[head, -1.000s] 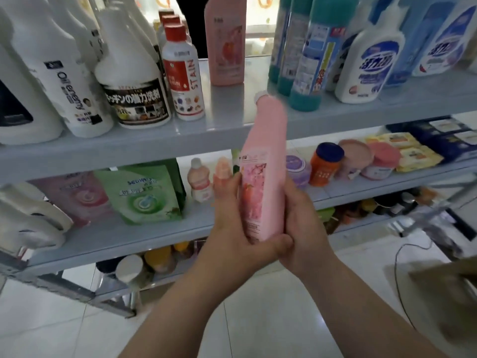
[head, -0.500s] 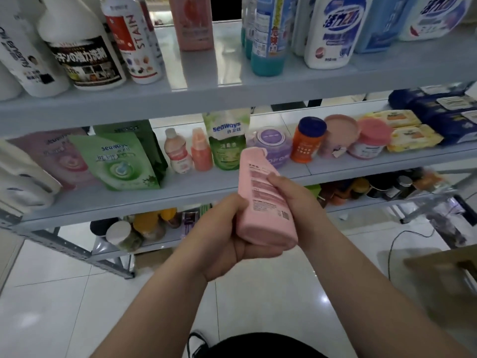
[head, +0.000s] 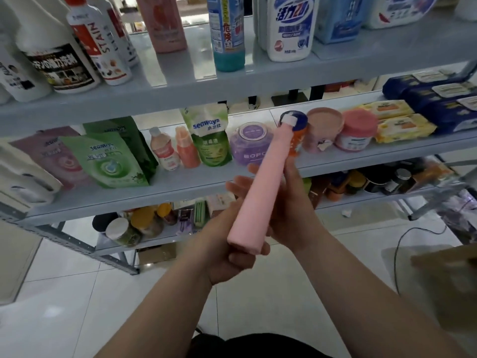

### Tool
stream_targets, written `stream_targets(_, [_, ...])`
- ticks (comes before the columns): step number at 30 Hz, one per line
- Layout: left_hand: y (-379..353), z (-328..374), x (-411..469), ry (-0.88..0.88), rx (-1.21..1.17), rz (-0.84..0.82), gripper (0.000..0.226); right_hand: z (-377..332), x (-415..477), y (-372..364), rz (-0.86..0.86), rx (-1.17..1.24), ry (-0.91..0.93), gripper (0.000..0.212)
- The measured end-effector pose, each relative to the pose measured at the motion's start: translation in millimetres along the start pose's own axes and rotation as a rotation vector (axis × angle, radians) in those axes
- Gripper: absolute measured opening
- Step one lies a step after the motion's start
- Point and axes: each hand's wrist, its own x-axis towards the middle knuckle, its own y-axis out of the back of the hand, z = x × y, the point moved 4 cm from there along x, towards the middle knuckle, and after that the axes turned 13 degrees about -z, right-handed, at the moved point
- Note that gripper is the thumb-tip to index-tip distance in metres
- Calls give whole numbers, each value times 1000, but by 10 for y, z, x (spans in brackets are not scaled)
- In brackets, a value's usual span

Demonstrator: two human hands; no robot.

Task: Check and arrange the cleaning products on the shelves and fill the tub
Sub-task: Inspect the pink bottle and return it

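I hold a slim pink bottle (head: 260,187) in front of the grey shelves, seen edge-on, its white cap tilted up and to the right toward the middle shelf (head: 180,188). My left hand (head: 227,249) grips the bottle's lower end, thumb wrapped under the base and fingers stretched up behind it. On the bottle's right side my right hand (head: 294,210) holds it. A matching pink bottle (head: 162,24) stands on the top shelf (head: 232,86). No tub is in view.
The top shelf holds white spray bottles (head: 59,60), a teal bottle (head: 228,34) and a white detergent bottle (head: 289,27). Green pouches (head: 211,140), a purple jar (head: 249,143) and wipes (head: 402,127) sit on the middle shelf. A cardboard box (head: 446,275) stands on the floor at right.
The bottle came down from the top shelf's level and turned in my hands from its front label to its narrow edge. My view dropped toward the middle shelf.
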Motion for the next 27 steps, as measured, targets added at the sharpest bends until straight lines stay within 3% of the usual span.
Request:
stream_targets(3, [-73,-46,30,43,119,-92,70,-29,-95,81,143,-114,-45,72])
stream_targets(6, [-59,-53,40,14,190,-60,79,-119,-152,128,196,-207,60,52])
stream_targets(11, [4,-67,102,-196,499,89,50,-299,-308,178,173,-310,211,47])
stream_targets(16, [79,-73,165,-371,630,104,56,-382,-429,183,14,-389,274,47])
stream_targets(20, [91,-112,171,-431,709,162,35,-409,-479,174,-14,-318,263,40])
stream_targets(22, [3,-173,199,-414,570,175,30,-423,-482,159,-26,-295,206,45])
stream_targets(24, [-73,-247,248,-313,280,120,37,-439,-499,122,-81,-390,184,53])
stream_targets(25, [-134,-277,272,-255,153,5,39,-449,-511,100,-105,-439,184,49])
stream_targets(27, [-292,-358,277,-102,-34,-380,41,-464,-531,96,-113,-514,190,42])
